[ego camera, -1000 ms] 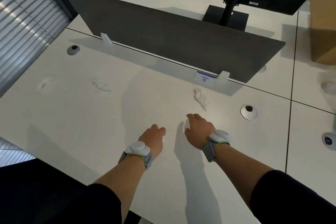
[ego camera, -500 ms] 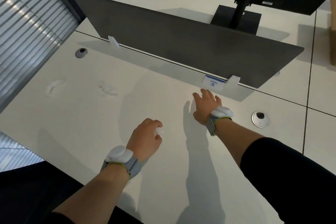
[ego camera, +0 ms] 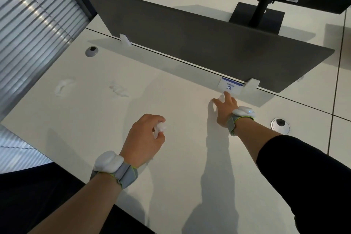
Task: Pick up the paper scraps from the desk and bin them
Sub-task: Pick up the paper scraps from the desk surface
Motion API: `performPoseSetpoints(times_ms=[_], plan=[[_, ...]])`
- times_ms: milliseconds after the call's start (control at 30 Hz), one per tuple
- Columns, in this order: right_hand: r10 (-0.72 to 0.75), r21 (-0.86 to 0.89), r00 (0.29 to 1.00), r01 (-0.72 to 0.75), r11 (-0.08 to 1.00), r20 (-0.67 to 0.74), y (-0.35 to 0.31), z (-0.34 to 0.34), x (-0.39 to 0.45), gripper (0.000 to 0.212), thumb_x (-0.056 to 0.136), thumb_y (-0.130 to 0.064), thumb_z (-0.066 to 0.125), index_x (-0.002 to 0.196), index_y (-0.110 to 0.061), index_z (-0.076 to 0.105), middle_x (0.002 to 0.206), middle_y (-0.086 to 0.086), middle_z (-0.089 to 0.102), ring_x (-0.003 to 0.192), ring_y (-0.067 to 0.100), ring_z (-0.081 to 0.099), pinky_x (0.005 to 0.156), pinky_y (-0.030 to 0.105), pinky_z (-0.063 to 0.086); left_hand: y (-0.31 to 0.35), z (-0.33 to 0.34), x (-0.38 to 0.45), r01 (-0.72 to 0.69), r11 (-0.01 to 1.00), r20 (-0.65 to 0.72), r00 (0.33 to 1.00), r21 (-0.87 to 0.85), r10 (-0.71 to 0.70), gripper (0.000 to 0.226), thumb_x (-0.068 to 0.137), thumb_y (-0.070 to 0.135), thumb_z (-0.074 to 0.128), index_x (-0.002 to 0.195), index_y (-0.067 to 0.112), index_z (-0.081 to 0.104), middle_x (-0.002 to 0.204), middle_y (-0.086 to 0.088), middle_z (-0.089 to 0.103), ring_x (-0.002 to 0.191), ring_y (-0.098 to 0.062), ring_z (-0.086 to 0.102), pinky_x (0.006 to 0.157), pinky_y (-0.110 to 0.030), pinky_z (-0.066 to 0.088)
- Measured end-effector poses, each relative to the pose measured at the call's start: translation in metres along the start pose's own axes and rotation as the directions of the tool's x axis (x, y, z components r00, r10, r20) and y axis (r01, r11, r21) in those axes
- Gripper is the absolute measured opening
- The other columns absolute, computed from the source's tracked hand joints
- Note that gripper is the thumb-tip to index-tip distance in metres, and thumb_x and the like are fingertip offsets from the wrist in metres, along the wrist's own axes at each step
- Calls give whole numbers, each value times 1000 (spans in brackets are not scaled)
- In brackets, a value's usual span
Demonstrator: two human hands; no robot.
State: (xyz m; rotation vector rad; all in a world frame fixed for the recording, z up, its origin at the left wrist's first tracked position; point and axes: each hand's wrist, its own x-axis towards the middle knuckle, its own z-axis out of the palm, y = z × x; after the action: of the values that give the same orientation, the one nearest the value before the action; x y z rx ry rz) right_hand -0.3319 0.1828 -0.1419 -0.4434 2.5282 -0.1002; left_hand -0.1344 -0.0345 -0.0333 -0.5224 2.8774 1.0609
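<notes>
My left hand (ego camera: 145, 137) is curled around a crumpled white paper scrap (ego camera: 160, 128) that pokes out between thumb and fingers, just above the white desk (ego camera: 190, 157). My right hand (ego camera: 226, 109) reaches forward near the divider, its fingers spread over another white scrap (ego camera: 221, 98), which peeks out at the fingertips; the grip is not clear. Two more scraps lie on the desk to the left: one (ego camera: 119, 89) at mid-left and one (ego camera: 63, 86) near the left edge. No bin is in view.
A dark grey divider panel (ego camera: 190, 43) runs across the back of the desk, with a blue-and-white label (ego camera: 230, 86) at its foot. A monitor stand (ego camera: 258, 15) sits behind it. Cable grommets (ego camera: 91, 51) (ego camera: 280, 125) are set in the desk. Window blinds (ego camera: 28, 24) are at left.
My left hand has taken a paper scrap and now holds it. My right hand moved forward from the desk's middle to the scrap near the divider label.
</notes>
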Motion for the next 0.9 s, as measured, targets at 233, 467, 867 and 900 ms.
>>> performPoseSetpoints(times_ms=[233,467,867,900], plan=[[-19,-2,999,19,1000,-46,2,10,-11,39,82,-16,50,120,-21,47,123,10,35,113,34,44,96,45,44,-5,-8,-10,20,1000,-15,1000,11,-19,31,80,10,65,109,21,65,106,5,63,86,-14,61,84,-34,54],[-14,-79,1000,13,997,-15,-6,4,-27,27,82,-11,54,108,-4,53,108,12,38,90,30,46,77,35,41,-13,-16,-35,61,998,-24,998,-2,-61,29,81,12,64,107,23,65,103,5,63,85,-16,62,83,-36,54],[-197,-129,974,183,975,-111,-102,5,-53,24,90,-31,40,105,-18,53,108,9,57,100,30,55,75,35,44,-43,-65,-75,70,997,-145,987,-35,-74,24,85,13,58,106,22,66,102,5,64,84,-13,62,83,-32,53],[-205,-128,972,190,973,-116,-113,5,-55,24,91,-31,39,106,-19,53,107,9,57,99,30,55,74,35,43,-47,-71,-77,69,997,-155,985,-40,-75,24,86,13,57,106,22,66,102,5,65,84,-12,62,83,-31,53]])
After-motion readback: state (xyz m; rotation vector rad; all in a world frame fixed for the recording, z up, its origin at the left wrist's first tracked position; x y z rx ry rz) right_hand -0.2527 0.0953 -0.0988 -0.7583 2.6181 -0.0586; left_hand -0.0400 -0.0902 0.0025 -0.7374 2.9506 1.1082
